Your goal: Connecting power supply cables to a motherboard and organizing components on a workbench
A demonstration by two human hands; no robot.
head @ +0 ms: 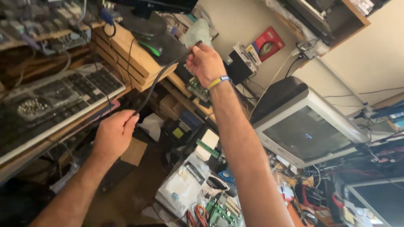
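The thick black rubber-sheathed cable (162, 72) runs taut between both hands, held in the air above a cluttered workshop. The fingers of the right hand (205, 63) are curled tight around its upper end, a yellow-and-blue wristband (219, 81) just below on the wrist; the fingers of the left hand (114, 133) are closed around the lower end, where the cable disappears into the fist. Just behind the cable's arc sit a stack of pale wooden boxes (126, 52) and a grey computer keyboard (63, 98) carrying a small round dish of metal bits (30, 107). Below the right forearm lies a heap of green circuit boards (219, 210), clear plastic bags (183, 185) and loose wires, and to the right stands a grey tube monitor (311, 130). As I judge it, a hard pull could let the cable slip out of one fist and whip into the dish or the stacked boxes, scattering the small parts, since everything stands crowded and near.
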